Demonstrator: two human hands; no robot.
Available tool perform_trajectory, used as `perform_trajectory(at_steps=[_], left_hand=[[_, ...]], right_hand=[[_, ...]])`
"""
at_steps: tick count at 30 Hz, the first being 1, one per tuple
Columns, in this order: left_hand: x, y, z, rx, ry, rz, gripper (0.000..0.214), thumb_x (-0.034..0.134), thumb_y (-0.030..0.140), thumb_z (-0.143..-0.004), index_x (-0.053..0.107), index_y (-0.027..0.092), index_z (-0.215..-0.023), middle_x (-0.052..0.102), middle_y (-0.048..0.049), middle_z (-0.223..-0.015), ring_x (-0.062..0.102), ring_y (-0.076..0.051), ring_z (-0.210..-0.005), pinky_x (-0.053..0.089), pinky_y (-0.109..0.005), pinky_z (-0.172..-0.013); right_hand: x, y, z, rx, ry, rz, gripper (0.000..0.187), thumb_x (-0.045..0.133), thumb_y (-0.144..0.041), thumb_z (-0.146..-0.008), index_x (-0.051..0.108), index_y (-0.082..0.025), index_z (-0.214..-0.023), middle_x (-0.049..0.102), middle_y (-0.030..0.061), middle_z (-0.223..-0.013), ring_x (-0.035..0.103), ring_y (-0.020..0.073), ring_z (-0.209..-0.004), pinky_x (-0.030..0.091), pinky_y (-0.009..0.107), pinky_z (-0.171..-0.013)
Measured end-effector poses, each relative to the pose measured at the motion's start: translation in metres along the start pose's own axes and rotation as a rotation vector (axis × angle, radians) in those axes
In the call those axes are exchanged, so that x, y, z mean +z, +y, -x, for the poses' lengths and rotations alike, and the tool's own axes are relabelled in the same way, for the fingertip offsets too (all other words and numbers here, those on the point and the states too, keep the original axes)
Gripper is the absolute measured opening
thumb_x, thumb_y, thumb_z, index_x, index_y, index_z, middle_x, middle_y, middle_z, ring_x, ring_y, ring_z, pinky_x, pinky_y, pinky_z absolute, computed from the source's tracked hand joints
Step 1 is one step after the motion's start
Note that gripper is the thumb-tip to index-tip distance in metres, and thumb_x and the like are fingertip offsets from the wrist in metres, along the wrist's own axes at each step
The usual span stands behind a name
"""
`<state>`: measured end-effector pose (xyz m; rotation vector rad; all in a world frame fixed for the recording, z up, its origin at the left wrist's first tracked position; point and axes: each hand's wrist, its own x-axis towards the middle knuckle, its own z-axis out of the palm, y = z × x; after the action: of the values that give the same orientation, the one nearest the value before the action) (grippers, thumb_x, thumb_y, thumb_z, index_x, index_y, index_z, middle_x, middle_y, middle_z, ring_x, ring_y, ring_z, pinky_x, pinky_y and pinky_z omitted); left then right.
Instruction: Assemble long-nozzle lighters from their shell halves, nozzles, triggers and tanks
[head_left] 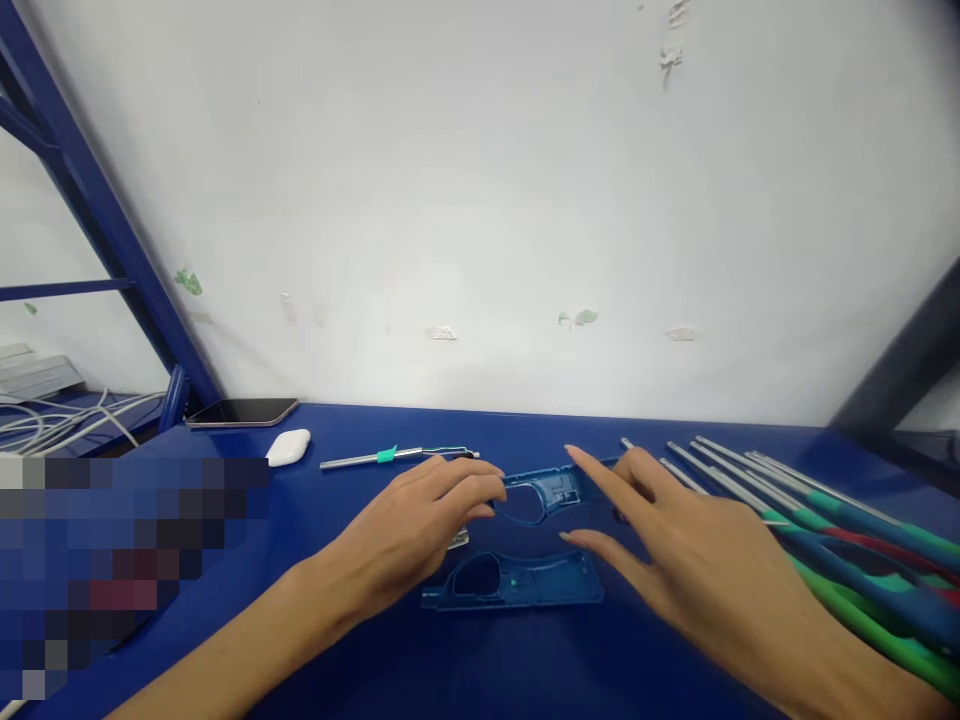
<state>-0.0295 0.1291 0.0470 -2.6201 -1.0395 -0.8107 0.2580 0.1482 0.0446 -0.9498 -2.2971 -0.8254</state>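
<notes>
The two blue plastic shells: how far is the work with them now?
Seemingly done: a row of tools with coloured handles lies at the right. In hand: the left hand touches the far shell, the right hand is spread open at its other end. Left: the near shell lies apart, not joined, and the metal rod lies loose behind.

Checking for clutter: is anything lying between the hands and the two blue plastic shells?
Nothing visible does. The left hand reaches the far blue shell at its left end; the right hand hovers over its right end, thumb beside the near blue shell. The rods lie off to the right.
</notes>
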Motion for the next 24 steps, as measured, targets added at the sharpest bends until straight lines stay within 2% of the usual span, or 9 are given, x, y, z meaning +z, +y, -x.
perform_trajectory(at_steps=[3,7,10,13,15,17,20,24], left_hand=[[-0.002,0.005,0.001,0.011,0.012,0.036,0.023,0.045,0.018,-0.108,0.05,0.03,-0.128,0.07,-0.0006,-0.129,0.07,-0.014,-0.108,0.057,-0.029,-0.093],[-0.011,-0.004,0.0,-0.113,0.039,0.03,0.026,0.047,0.033,-0.108,0.05,0.027,-0.133,0.07,-0.0038,-0.128,0.066,-0.018,-0.116,0.055,-0.035,-0.1],[-0.017,-0.03,0.002,-0.308,0.048,-0.051,0.027,0.039,0.033,-0.109,0.058,0.022,-0.125,0.068,-0.0087,-0.122,0.063,-0.024,-0.116,0.053,-0.046,-0.1],[-0.014,-0.063,0.01,-0.475,-0.017,-0.153,0.025,0.048,0.031,-0.106,0.064,0.017,-0.118,0.068,-0.0117,-0.118,0.058,-0.031,-0.121,0.048,-0.058,-0.104],[-0.009,-0.081,0.017,-0.544,-0.091,-0.187,0.028,0.063,0.035,-0.1,0.064,0.016,-0.121,0.065,-0.0098,-0.125,0.062,-0.028,-0.119,0.052,-0.054,-0.102],[-0.004,-0.092,0.022,-0.572,-0.166,-0.182,0.033,0.066,0.038,-0.099,0.064,0.017,-0.125,0.065,-0.0097,-0.128,0.065,-0.025,-0.113,0.056,-0.049,-0.097],[0.001,-0.096,0.025,-0.567,-0.238,-0.156,0.034,0.065,0.038,-0.1,0.063,0.017,-0.127,0.065,-0.0097,-0.127,0.067,-0.024,-0.109,0.058,-0.046,-0.093],[0.0,-0.093,0.022,-0.543,-0.252,-0.131,0.033,0.065,0.038,-0.1,0.063,0.017,-0.126,0.066,-0.0093,-0.125,0.068,-0.023,-0.105,0.059,-0.044,-0.09]], right_hand=[[0.005,0.003,0.001,-0.022,-0.009,-0.015,0.046,0.033,-0.047,-0.11,0.063,-0.018,-0.129,0.061,0.0021,-0.087,0.057,0.0144,-0.042,0.03,0.03,-0.036],[0.006,0.003,0.003,0.039,-0.05,-0.115,0.042,0.038,-0.051,-0.108,0.066,-0.021,-0.119,0.063,0.0024,-0.092,0.06,0.0152,-0.046,0.034,0.031,-0.038],[-0.002,-0.002,0.004,-0.002,-0.123,-0.279,0.038,0.043,-0.049,-0.107,0.066,-0.024,-0.123,0.064,0.0018,-0.093,0.066,0.0151,-0.055,0.041,0.03,-0.046],[-0.015,-0.011,0.005,-0.195,-0.201,-0.417,0.036,0.045,-0.05,-0.107,0.068,-0.026,-0.121,0.068,0.0017,-0.095,0.068,0.015,-0.063,0.047,0.029,-0.054],[-0.022,-0.017,0.006,-0.29,-0.266,-0.477,0.033,0.051,-0.051,-0.104,0.07,-0.025,-0.113,0.07,0.0014,-0.095,0.067,0.0142,-0.063,0.047,0.028,-0.055],[-0.025,-0.023,0.007,-0.325,-0.323,-0.518,0.031,0.056,-0.051,-0.102,0.07,-0.024,-0.106,0.07,0.0008,-0.091,0.066,0.014,-0.064,0.046,0.027,-0.055],[-0.025,-0.026,0.007,-0.322,-0.381,-0.541,0.027,0.063,-0.049,-0.098,0.069,-0.023,-0.102,0.07,-0.0001,-0.088,0.069,0.0159,-0.069,0.046,0.027,-0.058],[-0.019,-0.024,0.004,-0.285,-0.475,-0.531,0.019,0.07,-0.043,-0.095,0.067,-0.025,-0.101,0.072,-0.0029,-0.091,0.071,0.0191,-0.068,0.044,0.032,-0.057]])
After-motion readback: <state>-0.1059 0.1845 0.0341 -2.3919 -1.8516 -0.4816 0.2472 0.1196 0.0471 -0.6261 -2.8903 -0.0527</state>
